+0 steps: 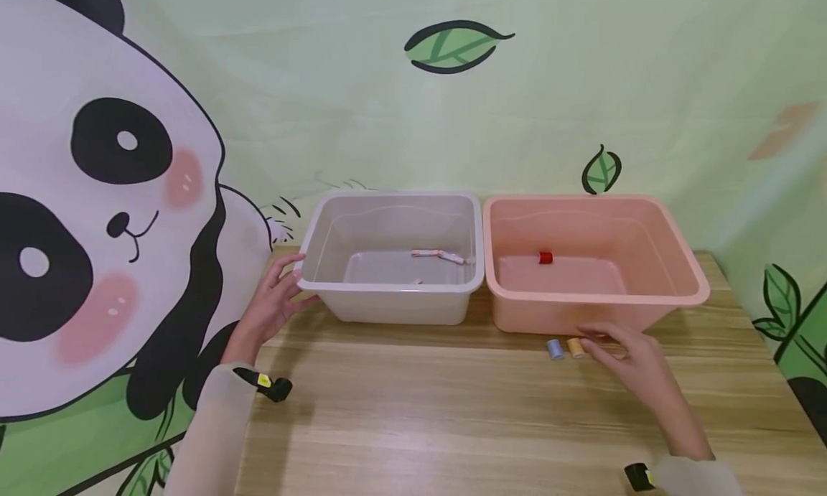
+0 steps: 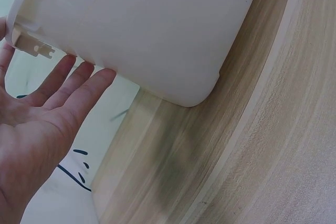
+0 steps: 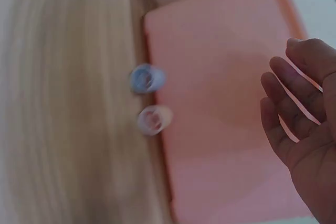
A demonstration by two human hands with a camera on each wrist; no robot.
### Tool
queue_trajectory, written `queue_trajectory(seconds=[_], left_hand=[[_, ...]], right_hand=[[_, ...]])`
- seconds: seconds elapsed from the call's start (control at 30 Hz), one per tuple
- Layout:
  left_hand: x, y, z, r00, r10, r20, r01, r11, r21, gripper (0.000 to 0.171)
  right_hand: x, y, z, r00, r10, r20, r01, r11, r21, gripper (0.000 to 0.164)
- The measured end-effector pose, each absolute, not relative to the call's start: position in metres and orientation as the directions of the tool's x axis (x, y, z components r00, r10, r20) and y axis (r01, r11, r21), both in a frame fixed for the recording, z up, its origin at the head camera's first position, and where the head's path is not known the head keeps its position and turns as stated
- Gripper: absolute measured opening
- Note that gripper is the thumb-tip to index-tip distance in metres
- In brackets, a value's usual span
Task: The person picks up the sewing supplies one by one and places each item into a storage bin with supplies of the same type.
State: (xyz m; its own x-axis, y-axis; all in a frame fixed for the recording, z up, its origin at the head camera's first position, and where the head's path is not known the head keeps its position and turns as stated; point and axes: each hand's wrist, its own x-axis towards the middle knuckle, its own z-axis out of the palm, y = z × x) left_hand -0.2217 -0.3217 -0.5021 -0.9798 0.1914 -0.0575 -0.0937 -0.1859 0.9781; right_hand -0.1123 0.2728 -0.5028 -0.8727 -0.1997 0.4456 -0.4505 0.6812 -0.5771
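Note:
A grey-white plastic tub (image 1: 394, 306) stands on the left of the table. My left hand (image 1: 274, 302) touches its left side by the rim, fingers mostly straight against the wall (image 2: 157, 35). Before the pink tub (image 1: 555, 316) lie a small blue cylinder (image 1: 555, 349) and a small yellow-orange cylinder (image 1: 575, 348). Each shows a round, hollow-looking end in the right wrist view. Beside the orange one, my right hand (image 1: 629, 359) hovers with spread, slightly bent fingers (image 3: 286, 93) and nothing between them. Inside the pink tub lies a red cylinder (image 1: 545, 258).
Inside the grey-white tub are thin pinkish-white pieces (image 1: 439, 255) and a tiny bit (image 1: 418, 281) near the front. Both tubs stand side by side at the back of the wooden table (image 1: 413, 410), against a printed panda cloth (image 1: 336, 108).

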Motion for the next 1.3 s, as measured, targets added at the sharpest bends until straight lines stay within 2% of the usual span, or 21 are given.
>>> queue_trajectory(seconds=[0.17, 0.37, 0.7, 1.03, 1.3], left_hand=[[-0.222, -0.322, -0.502, -0.979, 0.195, -0.056, -0.092, -0.18, 0.979, 0.034], [-0.223, -0.323, -0.502, -0.979, 0.19, -0.069, -0.103, -0.176, 0.979, 0.036], [-0.225, -0.325, -0.504, -0.981, 0.186, -0.063, -0.095, -0.171, 0.981, 0.036], [-0.225, -0.322, -0.505, -0.982, 0.161, -0.094, -0.12, -0.16, 0.98, 0.038], [-0.225, -0.322, -0.504, -0.982, 0.161, -0.103, -0.13, -0.165, 0.978, 0.037]], right_hand=[[-0.11, 0.286, -0.519, -0.932, -0.107, 0.345, -0.319, 0.691, -0.648, 0.024], [-0.115, 0.295, -0.546, -0.95, -0.033, 0.31, -0.25, 0.675, -0.694, 0.024], [-0.122, 0.288, -0.574, -0.987, 0.035, 0.154, -0.085, 0.706, -0.703, 0.035], [-0.125, 0.278, -0.585, -0.971, 0.024, 0.237, -0.147, 0.726, -0.672, 0.035], [-0.127, 0.268, -0.588, -0.953, 0.073, 0.293, -0.148, 0.734, -0.663, 0.03]])
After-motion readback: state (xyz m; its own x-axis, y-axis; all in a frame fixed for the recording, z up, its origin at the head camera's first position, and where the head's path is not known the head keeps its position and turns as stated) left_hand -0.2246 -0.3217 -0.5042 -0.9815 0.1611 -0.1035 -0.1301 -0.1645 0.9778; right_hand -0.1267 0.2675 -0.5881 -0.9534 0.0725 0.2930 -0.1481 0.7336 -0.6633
